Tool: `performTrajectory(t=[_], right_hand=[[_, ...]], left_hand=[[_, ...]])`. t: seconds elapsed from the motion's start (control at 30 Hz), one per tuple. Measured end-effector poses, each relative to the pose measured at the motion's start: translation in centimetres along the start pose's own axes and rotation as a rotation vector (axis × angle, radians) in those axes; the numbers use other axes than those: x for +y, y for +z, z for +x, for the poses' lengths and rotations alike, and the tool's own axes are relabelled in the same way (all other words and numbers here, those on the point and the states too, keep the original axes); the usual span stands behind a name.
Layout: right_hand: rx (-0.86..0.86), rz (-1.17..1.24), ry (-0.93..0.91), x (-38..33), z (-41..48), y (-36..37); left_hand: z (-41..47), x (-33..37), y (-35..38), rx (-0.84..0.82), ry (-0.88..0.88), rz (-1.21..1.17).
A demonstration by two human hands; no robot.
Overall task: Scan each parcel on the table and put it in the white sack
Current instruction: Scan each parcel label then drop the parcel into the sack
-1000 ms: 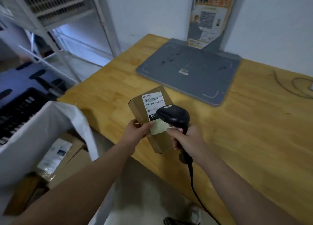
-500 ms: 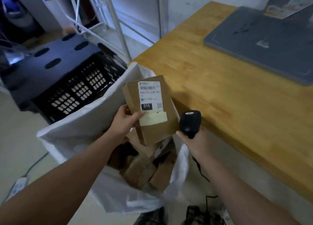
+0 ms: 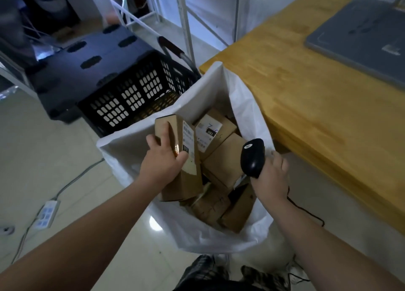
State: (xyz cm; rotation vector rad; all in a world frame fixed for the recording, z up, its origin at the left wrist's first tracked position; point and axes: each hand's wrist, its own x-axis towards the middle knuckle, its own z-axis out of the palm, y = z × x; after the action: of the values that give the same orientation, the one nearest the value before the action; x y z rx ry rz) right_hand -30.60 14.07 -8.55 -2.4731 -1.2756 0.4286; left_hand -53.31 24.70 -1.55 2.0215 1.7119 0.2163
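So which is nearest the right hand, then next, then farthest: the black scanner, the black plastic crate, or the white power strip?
1. Black handheld scanner, held in the right hand.
2. Black slotted plastic crate, beyond the white sack, left.
3. White power strip, on the floor, far left.

the parcel [image 3: 189, 187], a brown cardboard box with a white barcode label marked 010, stands nearly on end inside the mouth of the white sack [image 3: 131, 141], toward its 9 o'clock wall, gripped round its side by the left hand [image 3: 162, 159]. the sack stands open on the floor at 8 o'clock of the wooden table [image 3: 306, 106], holding a heap of brown boxes [image 3: 223, 159]. the black scanner [image 3: 252, 157], at 3 o'clock of the parcel, sits in the right hand [image 3: 271, 177] over the sack's rim.
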Motion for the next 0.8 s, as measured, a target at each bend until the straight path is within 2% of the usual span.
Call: performTrajectory(t=[0.07,0.2,0.27,0.33,0.43,0.5,0.8], right_hand=[[-0.026,-0.005,-0.074,-1.1,-0.2,0.2],[-0.118,0.258,-0.092,-2.9,-0.2,0.9],[-0.137,0.304,-0.090,-3.0,-0.2,1.1],[-0.170,0.320,-0.096,-2.9,-0.3,1.3],[-0.194,0.321,-0.113,-2.3,-0.3,1.5],[-0.211,0.323,-0.106,-1.8,-0.1,1.5],[-0.084,0.431,0.059,2.0,-0.4,-2.8]], left_hand=[[0.0,-0.6,0.5,-0.005,-0.066,-0.038],[-0.1,-1.4,3.0,-0.106,-0.259,-0.282],[0.0,-1.9,4.8,-0.129,-0.327,-0.276],[0.4,-2.4,6.3,-0.138,-0.373,-0.154],[0.9,-3.2,7.6,-0.048,-0.224,0.188],[1.1,-3.1,7.8,-0.013,-0.128,0.286],[1.4,5.9,7.8,-0.090,0.295,0.105]])
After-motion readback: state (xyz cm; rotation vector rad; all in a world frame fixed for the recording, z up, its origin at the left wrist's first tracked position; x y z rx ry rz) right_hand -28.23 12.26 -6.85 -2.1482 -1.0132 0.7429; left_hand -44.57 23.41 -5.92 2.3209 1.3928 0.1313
